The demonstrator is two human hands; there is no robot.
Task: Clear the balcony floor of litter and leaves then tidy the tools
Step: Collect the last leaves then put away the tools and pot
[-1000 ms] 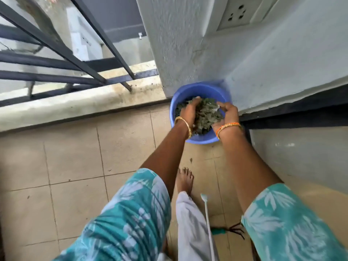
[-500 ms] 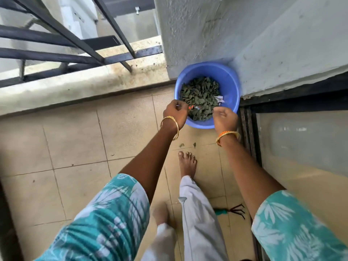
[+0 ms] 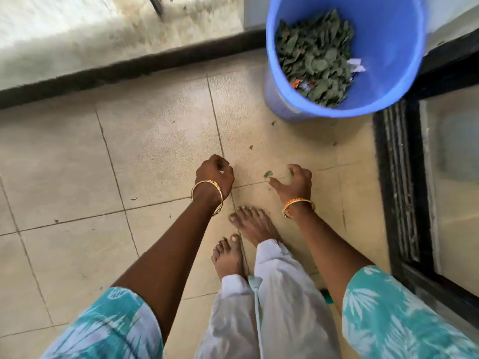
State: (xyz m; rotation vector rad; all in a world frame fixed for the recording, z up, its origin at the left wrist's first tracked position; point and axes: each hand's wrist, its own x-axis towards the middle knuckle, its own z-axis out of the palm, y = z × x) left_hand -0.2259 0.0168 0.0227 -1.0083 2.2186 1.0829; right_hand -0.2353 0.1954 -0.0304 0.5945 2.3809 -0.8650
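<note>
Tiled balcony floor (image 3: pixel 77 161) mostly swept; only small bits left near the person's feet. Blue bucket (image 3: pixel 388 47), upper right by the door track, holds the leaves (image 3: pixel 315 58) w/ paper scraps. Left hand (image 3: pixel 215 174) curled into a fist, apparently empty. Right hand (image 3: pixel 295 181) has fingers spread, reaching for a leaf scrap (image 3: pixel 268 173) at its fingertips. Step: picking up stragglers. Next: pinch scrap, drop in bucket.

Beige square floor tiles (image 3: pixel 155 141) with dark grout lines fill the view. A dark skirting strip (image 3: pixel 124 71) runs from nine o'clock toward twelve, below a stained pale concrete ledge (image 3: pixel 77 35). At three o'clock sits a black sliding-door track (image 3: pixel 399 177) beside a glass panel (image 3: pixel 453 156). Soft daylight, no hard shadows.
</note>
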